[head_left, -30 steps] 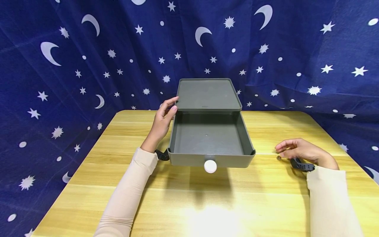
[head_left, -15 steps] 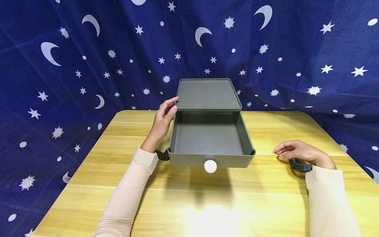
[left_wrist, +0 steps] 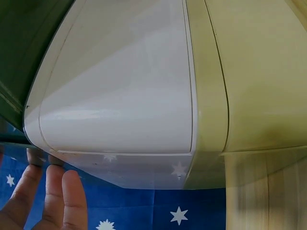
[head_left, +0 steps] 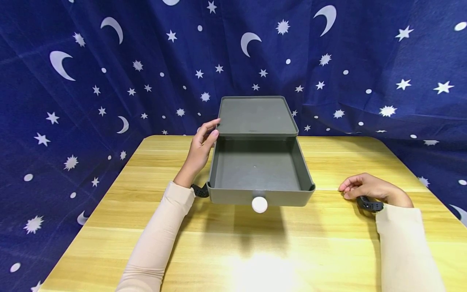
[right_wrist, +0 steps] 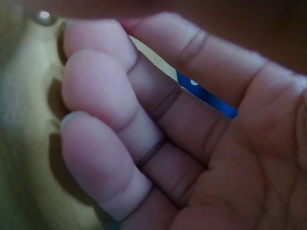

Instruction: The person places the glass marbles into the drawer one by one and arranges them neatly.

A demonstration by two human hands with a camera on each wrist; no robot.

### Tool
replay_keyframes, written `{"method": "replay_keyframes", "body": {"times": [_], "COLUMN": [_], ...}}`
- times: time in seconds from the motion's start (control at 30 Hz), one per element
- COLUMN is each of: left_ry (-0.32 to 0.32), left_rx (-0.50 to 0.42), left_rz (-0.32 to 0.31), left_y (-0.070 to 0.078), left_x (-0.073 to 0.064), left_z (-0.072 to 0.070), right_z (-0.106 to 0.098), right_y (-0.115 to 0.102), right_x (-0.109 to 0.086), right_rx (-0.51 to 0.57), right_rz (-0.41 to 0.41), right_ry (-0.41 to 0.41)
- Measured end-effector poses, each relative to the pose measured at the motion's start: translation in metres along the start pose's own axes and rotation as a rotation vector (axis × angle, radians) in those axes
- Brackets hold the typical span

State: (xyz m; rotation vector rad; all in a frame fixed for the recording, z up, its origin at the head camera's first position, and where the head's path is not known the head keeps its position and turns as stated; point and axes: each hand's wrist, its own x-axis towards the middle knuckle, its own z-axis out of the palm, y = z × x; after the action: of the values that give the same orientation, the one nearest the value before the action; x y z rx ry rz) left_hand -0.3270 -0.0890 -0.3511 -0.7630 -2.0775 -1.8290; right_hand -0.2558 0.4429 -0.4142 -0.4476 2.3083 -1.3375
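Observation:
A dark grey box [head_left: 257, 115] stands on the table with its drawer [head_left: 255, 166] pulled out toward me. On the drawer's front is a round white knob [head_left: 259, 205]. My left hand [head_left: 198, 150] rests on the box's left side with fairly straight fingers; its fingertips [left_wrist: 74, 191] also show in the left wrist view. To the right, my right hand [head_left: 370, 187] is low over the tabletop with curled fingers. Thumb and index finger pinch a small round shiny metal piece [right_wrist: 44, 17], mostly hidden by the hand.
The pale wooden table [head_left: 127, 211] runs back to a blue curtain [head_left: 146, 48] printed with moons and stars. A black wrist strap [head_left: 370, 204] sits on the right wrist. Another strap [head_left: 200, 191] sits on the left, close to the drawer's front corner.
My right hand has lowered slightly, and its fingers have closed in on the small metal piece, which showed openly beneath them before. The left hand, box and drawer stay put.

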Motion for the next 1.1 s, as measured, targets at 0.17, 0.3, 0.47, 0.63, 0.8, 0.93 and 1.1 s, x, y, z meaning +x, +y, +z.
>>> {"method": "replay_keyframes", "body": {"times": [0.17, 0.3, 0.47, 0.63, 0.8, 0.93, 1.1], "left_ry": [0.001, 0.004, 0.004, 0.0, -0.001, -0.002, -0.003], "left_rx": [0.0, -0.004, -0.008, -0.011, -0.013, -0.01, -0.006], "left_rz": [-0.001, 0.0, -0.001, -0.006, -0.004, -0.003, -0.004], "left_y": [0.0, 0.0, 0.001, 0.002, 0.002, 0.002, 0.002], "left_x": [0.0, 0.0, 0.0, -0.001, 0.0, 0.0, -0.001], "left_z": [0.0, 0.0, 0.0, 0.0, 0.0, 0.0, 0.001], "right_z": [0.0, 0.001, 0.001, 0.001, 0.0, 0.0, 0.0], "right_y": [-0.001, -0.002, -0.002, -0.007, -0.012, -0.016, -0.023], "right_x": [0.001, 0.001, 0.001, -0.001, -0.002, -0.002, -0.004], "right_rx": [-0.024, -0.045, -0.063, -0.068, -0.085, -0.07, -0.053], "right_rz": [0.001, 0.005, 0.01, 0.044, 0.043, 0.003, -0.052], "right_ry": [0.0, 0.01, 0.047, 0.09, 0.12, 0.126, 0.149]}}
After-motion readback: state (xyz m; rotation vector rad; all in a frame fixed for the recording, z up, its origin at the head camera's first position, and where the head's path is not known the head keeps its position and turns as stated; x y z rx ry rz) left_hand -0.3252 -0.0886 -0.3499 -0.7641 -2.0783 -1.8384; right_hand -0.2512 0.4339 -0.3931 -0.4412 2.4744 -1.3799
